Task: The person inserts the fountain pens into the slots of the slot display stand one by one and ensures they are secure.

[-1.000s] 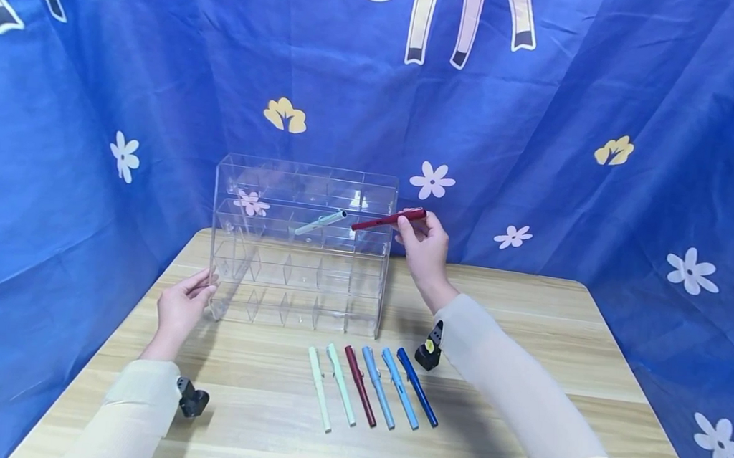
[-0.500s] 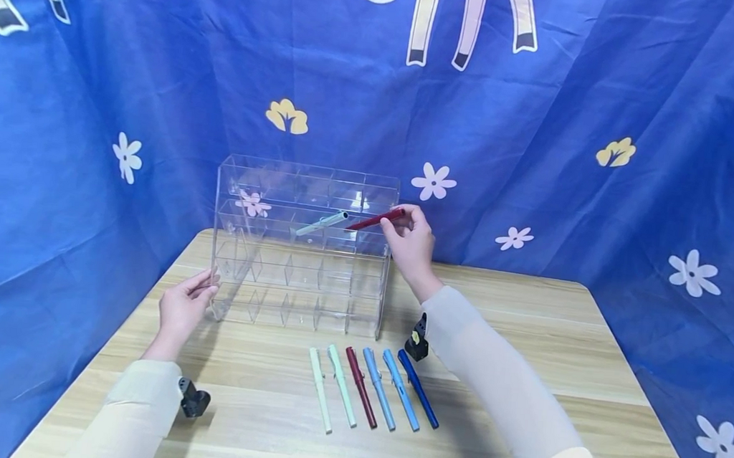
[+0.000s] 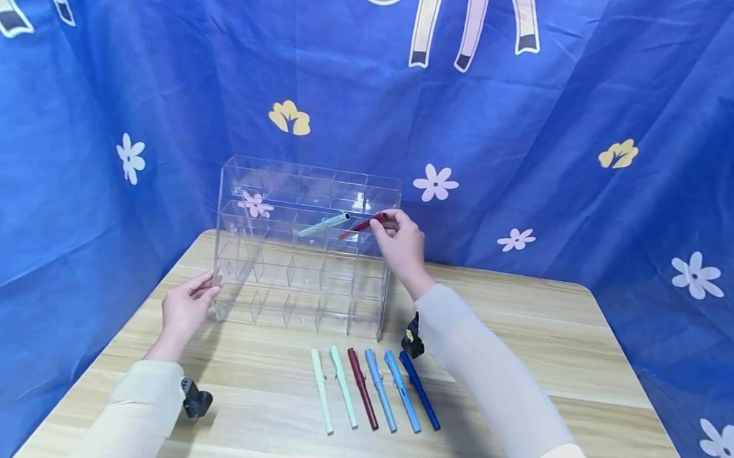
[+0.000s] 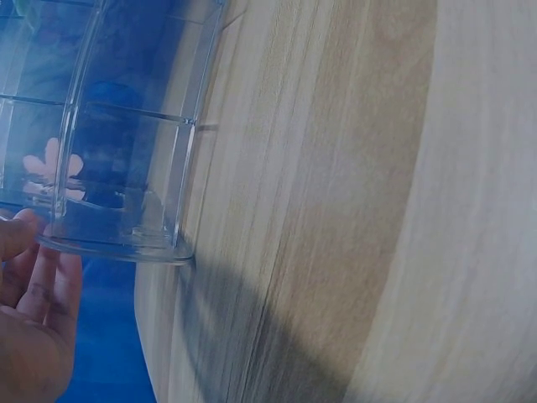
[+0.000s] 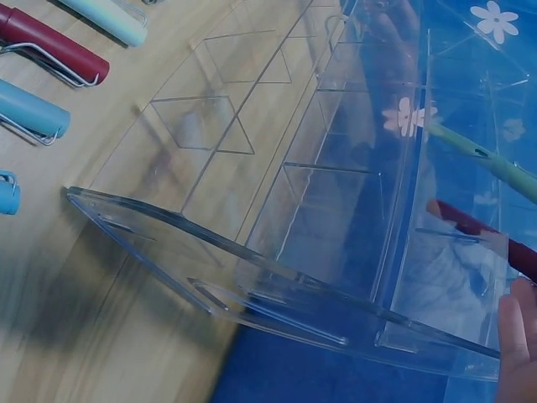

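Observation:
A clear compartmented display rack (image 3: 300,288) stands upright on the table. My left hand (image 3: 186,308) grips its left side edge, thumb and fingers on either face of the panel in the left wrist view (image 4: 38,311). Between thumb and fingers, my right hand (image 3: 404,250) pinches a dark red pen (image 3: 357,228) at its upper end. The pen slants down and left into the second tier from the top, toward the right side. Just left of it, a mint green pen (image 3: 324,224) leans in the same tier, tilted the same way.
In front of the rack lies a row of capped pens: pale green (image 3: 322,391), mint (image 3: 344,387), dark red (image 3: 363,389), grey-blue (image 3: 381,390), light blue (image 3: 402,391) and dark blue (image 3: 419,391). A blue patterned curtain (image 3: 516,147) hangs behind the wooden table (image 3: 527,335).
My right hand has moved left and slightly down, carrying the dark red pen from the rack's right side into the second tier. The left hand keeps its grip on the rack.

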A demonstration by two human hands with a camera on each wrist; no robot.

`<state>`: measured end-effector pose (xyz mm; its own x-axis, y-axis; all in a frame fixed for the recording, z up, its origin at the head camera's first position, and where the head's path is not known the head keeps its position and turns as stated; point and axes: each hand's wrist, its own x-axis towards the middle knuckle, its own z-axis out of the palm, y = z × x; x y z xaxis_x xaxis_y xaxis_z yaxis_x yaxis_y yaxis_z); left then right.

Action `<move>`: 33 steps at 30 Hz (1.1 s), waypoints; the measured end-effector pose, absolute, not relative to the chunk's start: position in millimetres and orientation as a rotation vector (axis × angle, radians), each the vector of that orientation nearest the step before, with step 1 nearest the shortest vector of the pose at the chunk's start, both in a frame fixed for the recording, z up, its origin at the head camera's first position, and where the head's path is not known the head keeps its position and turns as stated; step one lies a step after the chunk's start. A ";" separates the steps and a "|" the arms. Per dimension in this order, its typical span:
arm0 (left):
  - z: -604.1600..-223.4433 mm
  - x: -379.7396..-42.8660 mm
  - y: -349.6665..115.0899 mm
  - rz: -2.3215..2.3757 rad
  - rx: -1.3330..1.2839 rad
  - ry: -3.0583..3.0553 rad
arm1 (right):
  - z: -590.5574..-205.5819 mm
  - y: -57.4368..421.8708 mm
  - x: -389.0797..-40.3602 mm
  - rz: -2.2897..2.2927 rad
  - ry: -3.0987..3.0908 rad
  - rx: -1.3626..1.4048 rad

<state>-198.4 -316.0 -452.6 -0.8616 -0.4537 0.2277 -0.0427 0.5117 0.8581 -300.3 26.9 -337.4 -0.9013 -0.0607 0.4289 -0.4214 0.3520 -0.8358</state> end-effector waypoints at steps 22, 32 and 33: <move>-454.2 -197.9 -313.3 -1.331 0.382 -2.284 | -333.6 29.1 -301.4 1.373 -2.522 0.432; -453.1 -197.7 -314.8 -1.323 0.385 -2.286 | -330.2 30.7 -299.2 1.388 -2.491 0.380; -452.8 -197.5 -314.7 -1.325 0.384 -2.284 | -329.6 30.6 -299.2 1.380 -2.482 0.370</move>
